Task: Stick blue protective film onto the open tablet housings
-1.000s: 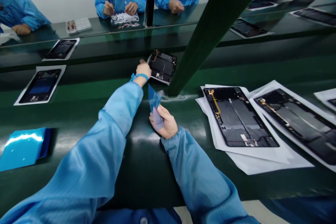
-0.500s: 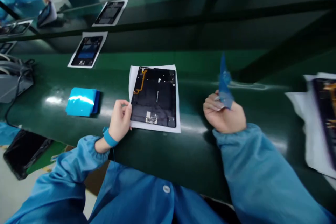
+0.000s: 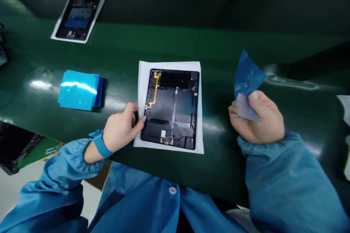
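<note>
Head view, looking down on a green work surface (image 3: 218,43). Hard to make out: at the top edge a second white sheet with something dark on it is cut off, only its lower rim shows; at the far right edge a scrap of white paper (image 3: 345,105) is cropped; at lower left, below the table edge, a dark tray or bag (image 3: 16,149) is partly out of frame and too dim to read. What the left fingertips pinch is unclear, they cover the spot. No real containers here; the nearest thing is a white paper sheet (image 3: 142,76) that carries an opened tablet back (image 3: 171,109), black, with an orange flex cable down its left side and small connectors at the bottom. It lies flat, centred on the sheet, straight in front of the person. Left hand (image 3: 120,131), blue wrist strap, rests on the table with fingers curled, thumb and forefinger together at the left edge of the tablet back, touching it or the paper rim, cannot tell which. Right hand (image 3: 257,120) is off to the right, apart from the tablet, fingers closed on a blue film piece (image 3: 248,76) that sticks up, bent and crumpled. Left of the tablet, apart from it, a stack of shiny blue film sheets (image 3: 79,89) lies flat. Farther back left, another tablet (image 3: 78,16) on its own white sheet. Blue coat sleeves fill the bottom.
</note>
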`<state>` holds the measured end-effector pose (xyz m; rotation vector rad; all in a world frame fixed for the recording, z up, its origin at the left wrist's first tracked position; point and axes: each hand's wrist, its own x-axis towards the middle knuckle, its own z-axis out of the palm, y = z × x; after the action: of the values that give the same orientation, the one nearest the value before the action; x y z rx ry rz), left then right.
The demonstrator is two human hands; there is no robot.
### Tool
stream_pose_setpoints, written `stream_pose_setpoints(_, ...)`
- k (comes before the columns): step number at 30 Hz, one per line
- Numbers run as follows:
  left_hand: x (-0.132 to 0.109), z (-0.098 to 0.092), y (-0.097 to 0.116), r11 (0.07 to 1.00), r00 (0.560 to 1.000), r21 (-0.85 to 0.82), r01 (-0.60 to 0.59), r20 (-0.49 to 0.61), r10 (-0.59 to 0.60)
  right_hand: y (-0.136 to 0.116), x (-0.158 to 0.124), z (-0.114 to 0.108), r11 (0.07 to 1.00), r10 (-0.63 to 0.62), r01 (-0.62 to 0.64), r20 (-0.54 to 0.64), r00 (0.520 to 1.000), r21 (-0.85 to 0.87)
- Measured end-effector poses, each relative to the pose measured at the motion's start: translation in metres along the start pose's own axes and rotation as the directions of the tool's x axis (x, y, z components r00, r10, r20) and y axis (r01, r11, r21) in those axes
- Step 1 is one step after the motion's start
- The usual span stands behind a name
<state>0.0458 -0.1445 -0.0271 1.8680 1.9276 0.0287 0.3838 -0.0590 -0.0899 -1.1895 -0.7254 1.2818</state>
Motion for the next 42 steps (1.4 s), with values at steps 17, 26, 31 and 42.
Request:
stream_pose_setpoints(17,0.026,-0.005,0.005,0.967,0.975,0.228,-0.112,0.215,0.062,-0.007,-0.005,0.005,0.997,0.075,-0.077,-0.056,0.996,-0.031)
stream_pose_setpoints(26,0.027,-0.002,0.007,0.972,0.975,0.204,-0.118,0.212,0.074,-0.005,-0.005,0.006,0.999,0.053,-0.054,-0.089,0.995,-0.004)
stream_pose_setpoints(31,0.031,-0.008,0.004,0.976,0.977,0.170,-0.136,0.187,0.104,-0.007,-0.005,0.011,0.999,0.051,-0.053,-0.120,0.991,-0.009)
stream_pose_setpoints(42,0.076,-0.015,-0.023,0.735,0.743,-0.123,-0.666,-0.195,0.641,-0.005,-0.031,0.060,0.966,-0.051,0.052,0.010,0.999,-0.253)
